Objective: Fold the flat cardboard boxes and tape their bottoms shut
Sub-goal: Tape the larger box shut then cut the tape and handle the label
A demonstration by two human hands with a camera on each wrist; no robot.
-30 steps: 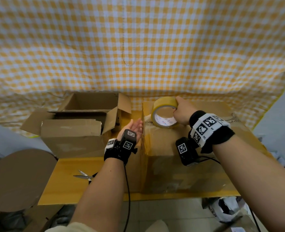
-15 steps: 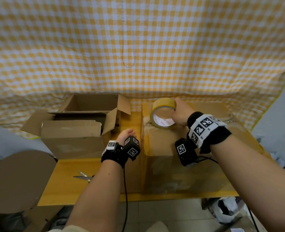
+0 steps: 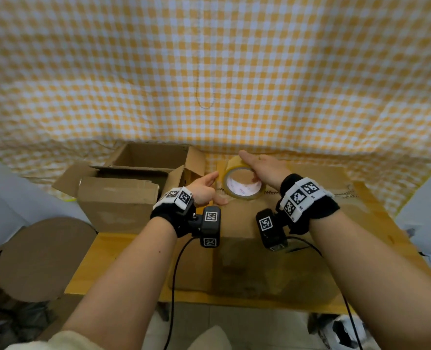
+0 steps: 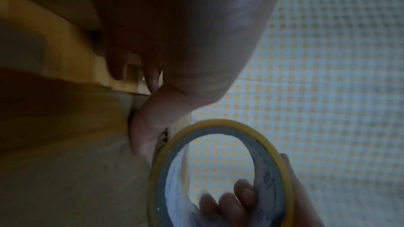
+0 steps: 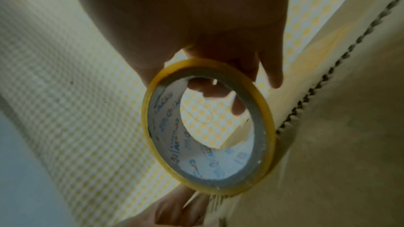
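Observation:
A large closed cardboard box (image 3: 239,223) stands on the wooden table (image 3: 108,248), with a dark zigzag line along its top seam (image 3: 346,195). My right hand (image 3: 262,170) grips a yellow tape roll (image 3: 244,197) standing on edge on the box top, near its left end. Several fingers (image 4: 229,203) reach through the core. My left hand (image 3: 205,192) is at the box's top left edge. Its thumb (image 4: 142,135) presses on the cardboard right beside the roll (image 4: 218,123), and its index finger is stretched out. The roll (image 5: 196,64) fills the right wrist view.
Two open cardboard boxes (image 3: 123,198) with raised flaps stand on the table's left part. A round brown stool top (image 3: 42,258) sits lower left beside the table. Yellow checked cloth (image 3: 209,72) hangs behind. Cables trail from both wrist cameras over the table's front edge.
My left hand has come up from the box's left side to its top edge, and its thumb now presses beside the roll. My right hand keeps hold of the roll in nearly the same spot.

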